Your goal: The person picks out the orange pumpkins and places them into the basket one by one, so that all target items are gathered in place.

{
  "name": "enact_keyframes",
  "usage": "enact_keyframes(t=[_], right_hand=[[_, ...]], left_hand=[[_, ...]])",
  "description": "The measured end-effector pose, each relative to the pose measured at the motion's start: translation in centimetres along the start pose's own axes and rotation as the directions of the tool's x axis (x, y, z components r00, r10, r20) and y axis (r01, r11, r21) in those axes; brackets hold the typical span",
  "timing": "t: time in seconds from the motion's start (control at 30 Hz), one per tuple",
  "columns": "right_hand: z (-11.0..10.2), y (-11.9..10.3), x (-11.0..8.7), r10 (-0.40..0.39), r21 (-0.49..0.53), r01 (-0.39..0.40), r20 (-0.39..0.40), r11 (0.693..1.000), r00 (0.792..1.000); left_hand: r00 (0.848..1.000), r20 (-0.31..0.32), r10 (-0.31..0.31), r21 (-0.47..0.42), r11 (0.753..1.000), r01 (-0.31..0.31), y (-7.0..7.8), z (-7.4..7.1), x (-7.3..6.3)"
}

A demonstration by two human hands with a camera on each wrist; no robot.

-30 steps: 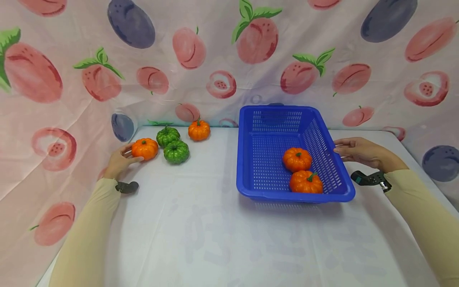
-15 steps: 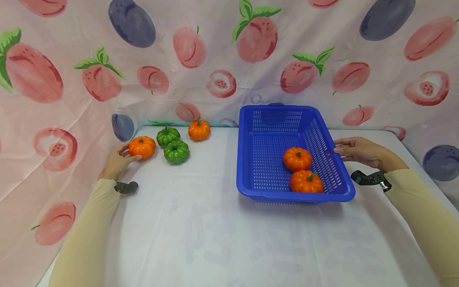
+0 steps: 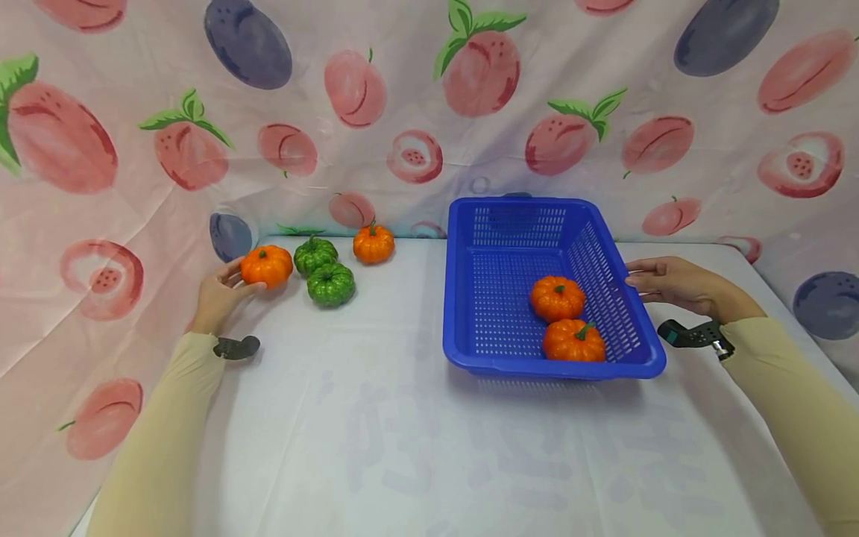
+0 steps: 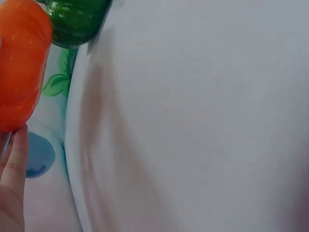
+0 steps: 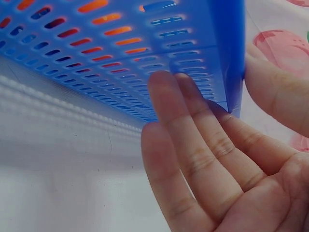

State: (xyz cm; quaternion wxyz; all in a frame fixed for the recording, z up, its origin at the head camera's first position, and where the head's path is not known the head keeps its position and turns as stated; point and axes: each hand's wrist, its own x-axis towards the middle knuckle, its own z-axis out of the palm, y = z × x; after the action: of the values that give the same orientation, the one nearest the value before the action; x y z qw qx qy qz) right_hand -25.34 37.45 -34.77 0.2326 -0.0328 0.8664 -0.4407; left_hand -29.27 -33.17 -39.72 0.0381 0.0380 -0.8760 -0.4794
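Observation:
At the table's far left, my left hand (image 3: 218,298) holds a small orange pumpkin (image 3: 266,266) between thumb and fingers; it seems raised off the cloth. In the left wrist view this pumpkin (image 4: 21,63) is cut off by the frame, with fingers (image 4: 17,154) under it. Two green pumpkins (image 3: 331,285) sit just right of it. My right hand (image 3: 678,286) is at the right side of a blue plastic basket (image 3: 456,298). In the right wrist view its thumb lies on the basket's rim (image 5: 231,58) and its fingers (image 5: 193,150) against the slotted wall.
Two orange pumpkins (image 3: 557,298) lie in the basket's right part. Another orange pumpkin (image 3: 373,244) stands near the table's back edge. A fruit-printed curtain (image 3: 416,89) hangs behind and at the left. White cloth (image 3: 403,440) covers the table.
My left hand has lifted the orange pumpkin and shifted it slightly left and away, off from the green ones. The right hand and the basket have stayed in place.

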Motion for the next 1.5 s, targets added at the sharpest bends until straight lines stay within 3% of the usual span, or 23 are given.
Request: enact_keyframes(t=[0.17, 0.3, 0.43, 0.67, 0.8, 1.5], right_hand=[[0.0, -0.1, -0.1, -0.001, 0.0, 0.001, 0.002, 1.0, 1.0], [0.0, -0.2, -0.1, 0.002, 0.0, -0.002, 0.004, 1.0, 1.0], [-0.1, -0.2, -0.1, 0.005, -0.001, -0.005, 0.008, 1.0, 1.0], [-0.1, -0.2, 0.0, 0.007, -0.002, -0.007, 0.004, 1.0, 1.0], [0.0, -0.2, -0.1, 0.006, -0.006, -0.006, -0.004, 1.0, 1.0], [0.0, -0.2, -0.1, 0.007, 0.012, -0.007, 0.004, 1.0, 1.0]], left_hand=[[1.0, -0.01, -0.016, -0.098, 0.995, 0.015, 1.0, 0.2, 0.1], [1.0, -0.005, -0.021, -0.219, 0.975, 0.02, 1.9, 0.2, 0.2], [1.0, 0.008, -0.008, -0.271, 0.962, 0.009, 3.0, 0.2, 0.2], [1.0, 0.026, 0.011, -0.171, 0.985, -0.006, 5.6, 0.8, 0.0], [0.999, 0.031, 0.031, -0.155, 0.988, -0.026, 7.1, 1.3, -0.2], [0.982, 0.144, 0.121, -0.173, 0.98, -0.096, 12.4, 4.8, -1.0]])
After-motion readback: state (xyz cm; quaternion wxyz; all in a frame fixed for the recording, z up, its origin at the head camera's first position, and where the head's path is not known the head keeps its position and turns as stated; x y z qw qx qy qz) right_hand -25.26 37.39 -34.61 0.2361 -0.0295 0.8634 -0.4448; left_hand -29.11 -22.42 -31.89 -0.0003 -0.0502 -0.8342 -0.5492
